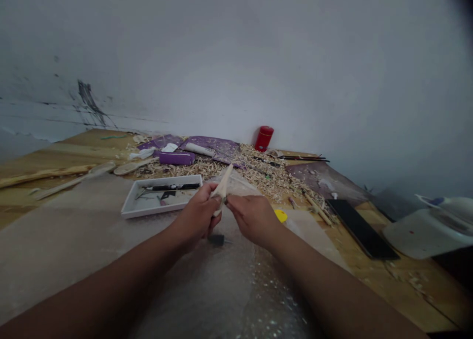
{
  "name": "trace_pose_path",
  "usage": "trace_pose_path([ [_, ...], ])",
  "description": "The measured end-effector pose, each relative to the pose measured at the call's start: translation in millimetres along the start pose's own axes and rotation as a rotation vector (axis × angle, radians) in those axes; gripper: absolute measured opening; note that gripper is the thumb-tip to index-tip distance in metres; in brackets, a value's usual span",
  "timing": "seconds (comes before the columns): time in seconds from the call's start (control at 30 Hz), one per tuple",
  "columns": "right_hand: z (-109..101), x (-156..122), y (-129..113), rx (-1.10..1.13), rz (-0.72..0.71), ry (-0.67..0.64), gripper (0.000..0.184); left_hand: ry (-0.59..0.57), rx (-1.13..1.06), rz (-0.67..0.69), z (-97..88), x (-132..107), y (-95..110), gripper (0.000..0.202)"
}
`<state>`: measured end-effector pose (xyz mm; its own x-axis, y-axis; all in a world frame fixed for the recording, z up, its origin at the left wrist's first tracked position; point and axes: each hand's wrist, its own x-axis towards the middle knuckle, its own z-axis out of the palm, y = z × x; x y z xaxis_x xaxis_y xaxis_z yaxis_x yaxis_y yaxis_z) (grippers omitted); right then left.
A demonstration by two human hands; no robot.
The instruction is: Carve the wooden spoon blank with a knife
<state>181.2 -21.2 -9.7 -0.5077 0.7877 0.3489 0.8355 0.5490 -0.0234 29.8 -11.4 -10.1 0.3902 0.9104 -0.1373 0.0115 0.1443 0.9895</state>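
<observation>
A pale, tapering piece of wood (224, 180) is gripped in my left hand (201, 211), its narrow end pointing up and away. Against the wood's near side, my right hand (253, 217) is closed in a pinch. Whatever sits between those fingers is small, dark and mostly hidden. Just below the hands, a dark object with a thin tip (217, 240) lies on the bubble wrap (207, 289). To the left stands a white tray (148, 212) with a black-handled tool (170, 186) and other small pieces in it. A yellow object (281, 216) shows beside my right wrist.
Wood shavings (266, 181) spread across the back, around a purple roll (176, 158) and a red can (264, 138) by the wall. Wooden spoons (135, 166) and a long stick (44, 174) lie left. A black slab (360, 228) and white container (421, 233) occupy the right.
</observation>
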Motion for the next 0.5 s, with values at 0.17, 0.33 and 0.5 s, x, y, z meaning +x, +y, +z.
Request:
trace_pose_path([
  [0.17, -4.4, -1.5, -5.4, 0.037, -0.072, -0.028, 0.019, 0.042, -0.003, -0.006, 1.9, -2.2, 4.9, 0.033],
  [0.33, -4.0, -1.3, -3.0, 0.061, -0.065, -0.034, 0.019, 0.011, 0.006, 0.024, 0.3, -1.5, 1.9, 0.034],
  [0.5, -3.4, -0.3, -2.4, 0.043, -0.030, -0.010, 0.019, 0.004, 0.026, 0.031, -1.2, 0.5, -1.2, 0.035],
])
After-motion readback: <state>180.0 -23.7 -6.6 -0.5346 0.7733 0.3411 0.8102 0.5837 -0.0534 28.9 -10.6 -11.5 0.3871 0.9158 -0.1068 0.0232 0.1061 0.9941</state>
